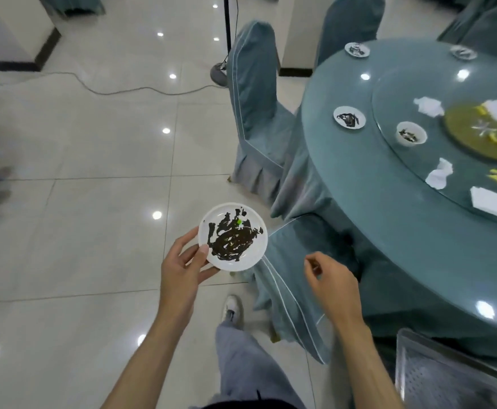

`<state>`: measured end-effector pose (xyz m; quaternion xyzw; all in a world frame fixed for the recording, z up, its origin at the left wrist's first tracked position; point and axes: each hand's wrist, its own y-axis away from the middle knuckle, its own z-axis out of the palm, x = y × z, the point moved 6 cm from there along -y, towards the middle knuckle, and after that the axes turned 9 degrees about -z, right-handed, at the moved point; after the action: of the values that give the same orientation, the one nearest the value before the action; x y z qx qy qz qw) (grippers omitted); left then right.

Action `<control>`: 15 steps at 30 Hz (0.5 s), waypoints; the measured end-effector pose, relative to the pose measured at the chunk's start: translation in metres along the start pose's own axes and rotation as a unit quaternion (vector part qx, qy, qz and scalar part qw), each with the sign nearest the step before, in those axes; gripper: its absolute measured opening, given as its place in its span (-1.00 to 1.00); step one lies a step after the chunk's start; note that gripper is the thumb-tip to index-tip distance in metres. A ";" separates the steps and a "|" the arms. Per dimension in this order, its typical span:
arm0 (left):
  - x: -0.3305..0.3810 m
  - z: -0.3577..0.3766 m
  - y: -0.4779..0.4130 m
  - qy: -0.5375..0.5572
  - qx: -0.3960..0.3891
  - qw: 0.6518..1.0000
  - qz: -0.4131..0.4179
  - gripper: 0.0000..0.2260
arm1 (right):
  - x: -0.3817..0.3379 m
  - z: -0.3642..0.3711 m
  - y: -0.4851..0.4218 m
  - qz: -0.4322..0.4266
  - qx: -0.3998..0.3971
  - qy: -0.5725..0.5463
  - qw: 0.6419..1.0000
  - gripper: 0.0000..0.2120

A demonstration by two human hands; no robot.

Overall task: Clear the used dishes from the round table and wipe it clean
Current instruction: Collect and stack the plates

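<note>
Plate (253,255) with dark sauce (231,240) is pinched by your left hand (182,267) while your right hand (329,278) hangs loose and empty, so keep it flat and walk slowly.

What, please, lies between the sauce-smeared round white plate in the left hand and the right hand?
In the head view, only the top of a teal cloth-covered chair back shows between the white plate and the right hand.
</note>
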<state>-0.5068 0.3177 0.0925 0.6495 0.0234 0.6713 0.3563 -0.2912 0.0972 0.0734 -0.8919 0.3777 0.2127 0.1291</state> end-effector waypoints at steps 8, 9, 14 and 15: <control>0.075 0.037 -0.143 -0.067 -0.046 0.997 -0.013 -0.67 | -0.003 0.012 -0.113 0.075 -0.011 0.017 0.997 -0.90; 0.080 0.043 -0.158 -0.072 -0.054 0.996 -0.016 -0.66 | -0.003 0.012 -0.124 0.086 -0.009 0.018 0.996 -0.89; 0.104 0.068 -0.226 -0.094 -0.097 0.990 -0.034 -0.69 | -0.012 0.027 -0.179 0.137 -0.014 0.028 0.990 -0.88; 0.108 0.072 -0.241 -0.100 -0.109 0.988 -0.038 -0.69 | -0.014 0.033 -0.189 0.148 -0.018 0.028 0.988 -0.88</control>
<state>-0.3244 0.5209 0.0765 0.6696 -0.0611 0.5875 0.4504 -0.1716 0.2472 0.0642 -0.8338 0.5052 0.2115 0.0691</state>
